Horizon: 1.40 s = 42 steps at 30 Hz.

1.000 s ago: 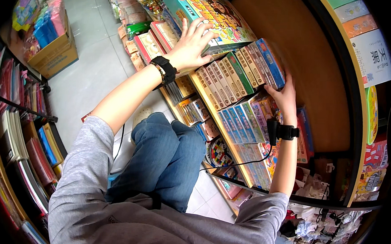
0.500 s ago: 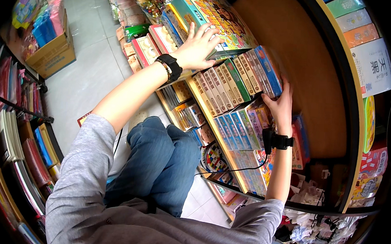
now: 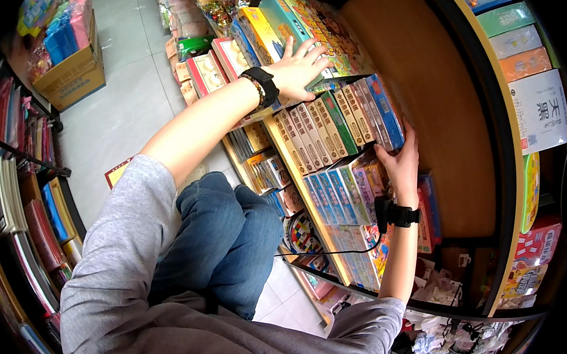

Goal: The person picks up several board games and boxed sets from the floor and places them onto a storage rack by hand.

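My left hand (image 3: 301, 71) is spread with fingers apart over a large teal board game box (image 3: 283, 15) and a yellow box (image 3: 260, 29) beside it; whether it presses on them is hard to tell. Its thumb is near a row of upright tan boxes (image 3: 299, 136) with a green one (image 3: 340, 122) among them. My right hand (image 3: 398, 155) grips the right end of that row at a blue box (image 3: 385, 108), fingers round the back and thumb at the near side. Below the row stand several blue and pink boxes (image 3: 328, 196) on the shelving.
A brown back panel (image 3: 443, 109) and a column of stacked boxes (image 3: 534, 108) are at the right. A cardboard carton (image 3: 75, 80) of colourful goods stands on the tiled floor (image 3: 128, 64). A folder rack (image 3: 21, 213) is at the left; my knees are below my hands.
My left hand has shifted slightly right over the boxes. The row and my right hand on it sit lower and further left in the picture, along with much of the scene.
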Available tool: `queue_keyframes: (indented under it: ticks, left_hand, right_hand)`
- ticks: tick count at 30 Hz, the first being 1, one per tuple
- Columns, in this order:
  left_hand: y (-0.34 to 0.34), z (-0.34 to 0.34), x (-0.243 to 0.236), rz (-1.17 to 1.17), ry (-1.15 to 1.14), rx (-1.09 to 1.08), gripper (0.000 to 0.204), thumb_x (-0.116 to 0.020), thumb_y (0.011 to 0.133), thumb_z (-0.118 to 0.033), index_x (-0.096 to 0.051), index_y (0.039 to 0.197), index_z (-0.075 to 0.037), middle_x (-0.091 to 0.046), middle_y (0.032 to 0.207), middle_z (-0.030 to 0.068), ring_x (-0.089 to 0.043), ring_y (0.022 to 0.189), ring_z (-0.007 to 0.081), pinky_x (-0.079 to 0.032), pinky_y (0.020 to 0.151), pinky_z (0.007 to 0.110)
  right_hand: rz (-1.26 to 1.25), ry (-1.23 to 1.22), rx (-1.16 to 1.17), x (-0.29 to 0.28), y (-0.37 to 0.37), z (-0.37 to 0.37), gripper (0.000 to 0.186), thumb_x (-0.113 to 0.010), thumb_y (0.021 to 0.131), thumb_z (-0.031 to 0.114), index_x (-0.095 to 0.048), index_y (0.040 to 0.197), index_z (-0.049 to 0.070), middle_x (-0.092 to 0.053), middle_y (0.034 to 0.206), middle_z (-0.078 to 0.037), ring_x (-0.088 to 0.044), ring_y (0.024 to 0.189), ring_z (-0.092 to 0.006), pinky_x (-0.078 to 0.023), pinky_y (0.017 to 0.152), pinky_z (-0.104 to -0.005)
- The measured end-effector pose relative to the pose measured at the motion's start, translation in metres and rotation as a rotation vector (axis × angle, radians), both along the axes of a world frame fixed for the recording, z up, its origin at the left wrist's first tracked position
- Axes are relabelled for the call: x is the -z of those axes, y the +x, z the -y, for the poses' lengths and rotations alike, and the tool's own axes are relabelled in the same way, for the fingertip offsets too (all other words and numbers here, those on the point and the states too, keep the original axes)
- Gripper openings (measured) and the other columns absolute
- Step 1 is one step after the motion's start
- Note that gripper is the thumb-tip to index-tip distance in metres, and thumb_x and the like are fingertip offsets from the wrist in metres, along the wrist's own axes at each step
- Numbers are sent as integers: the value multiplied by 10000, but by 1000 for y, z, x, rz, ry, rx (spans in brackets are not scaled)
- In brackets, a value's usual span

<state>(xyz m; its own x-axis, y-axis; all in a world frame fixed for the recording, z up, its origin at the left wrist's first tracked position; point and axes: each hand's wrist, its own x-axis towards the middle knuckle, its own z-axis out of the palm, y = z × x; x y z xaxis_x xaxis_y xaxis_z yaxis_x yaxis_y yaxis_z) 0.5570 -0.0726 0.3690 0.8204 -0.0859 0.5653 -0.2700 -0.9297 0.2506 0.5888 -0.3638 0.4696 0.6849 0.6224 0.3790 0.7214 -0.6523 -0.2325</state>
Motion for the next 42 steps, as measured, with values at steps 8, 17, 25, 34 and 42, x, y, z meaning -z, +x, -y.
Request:
queue_keyframes:
  ticks: [8, 17, 25, 34, 42]
  left_hand:
    - [-1, 4, -1, 11, -24, -28, 738, -660, 621, -277, -343, 1263, -100, -249, 1345, 185, -102, 1302, 395, -103, 964, 683]
    - [2, 6, 9, 179, -37, -66, 669, -651, 642, -281, -389, 1242, -143, -312, 1328, 133, -174, 1298, 344, -130, 995, 638]
    - [4, 8, 12, 192, -35, -77, 647, -643, 656, -280, -393, 1239, -155, -312, 1333, 120, -180, 1297, 337, -135, 1000, 631]
    - [4, 9, 12, 217, -40, -95, 633, -640, 671, -302, -398, 1244, -183, -321, 1334, 100, -188, 1299, 330, -123, 1019, 613]
    - [6, 10, 15, 282, -44, -132, 498, -563, 769, -340, -434, 1225, -185, -351, 1326, 90, -203, 1304, 288, -120, 1036, 593]
  right_hand:
    - [46, 60, -17, 3, -9, -5, 696, -675, 677, 95, -329, 1276, 25, -408, 1230, -227, -475, 1082, -374, -422, 872, -388]
    - [64, 144, 17, 13, -13, -8, 600, -622, 689, 45, -376, 1236, 13, -454, 1174, -211, -500, 1046, -365, -430, 851, -378]
    - [29, 152, 39, 13, -22, -13, 593, -610, 702, 54, -368, 1240, -3, -446, 1168, -206, -488, 1065, -343, -419, 867, -368]
    - [33, 121, 32, 13, -17, -17, 601, -607, 710, 60, -346, 1249, 4, -426, 1193, -227, -499, 1045, -361, -443, 835, -377]
    - [39, 79, 22, 12, -12, -16, 620, -590, 704, 36, -314, 1259, 11, -385, 1217, -249, -513, 1011, -380, -454, 805, -391]
